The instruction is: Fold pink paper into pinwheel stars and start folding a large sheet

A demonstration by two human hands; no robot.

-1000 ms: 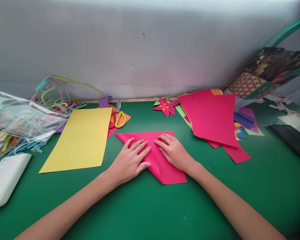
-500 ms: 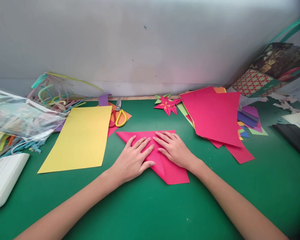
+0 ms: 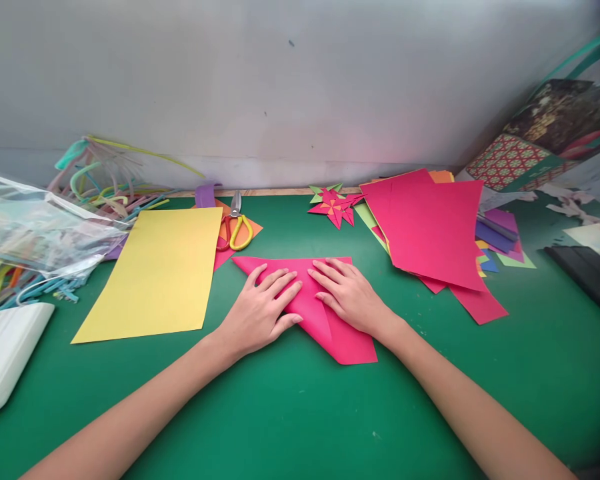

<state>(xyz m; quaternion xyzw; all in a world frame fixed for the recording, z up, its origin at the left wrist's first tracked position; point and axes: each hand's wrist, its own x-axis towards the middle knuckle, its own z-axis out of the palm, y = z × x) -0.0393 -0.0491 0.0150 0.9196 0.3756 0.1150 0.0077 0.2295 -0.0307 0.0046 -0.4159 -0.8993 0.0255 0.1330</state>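
Note:
A sheet of pink-red paper point(image 3: 313, 323) lies on the green table, folded over diagonally, with a point at its far left and a strip showing at the near right. My left hand point(image 3: 263, 307) rests on the folded left part, fingers spread and palm down. On the right part lies my right hand point(image 3: 350, 293), also flat with its fingers apart. The fingertips of both hands are close together near the middle of the paper. Beneath the hands, part of the paper is hidden.
To the left lie a yellow sheet point(image 3: 153, 273), scissors point(image 3: 237, 223), a clear plastic bag point(image 3: 45, 220) and a white object point(image 3: 13, 357). At the back sits a red paper star point(image 3: 335, 208). Stacked red sheets point(image 3: 430, 230) and a black object point(image 3: 587, 280) are on the right.
My left hand has slid slightly left and toward me along the paper. My right hand stays nearly in place. The near folded edge bulges a little more, and the view has shifted slightly.

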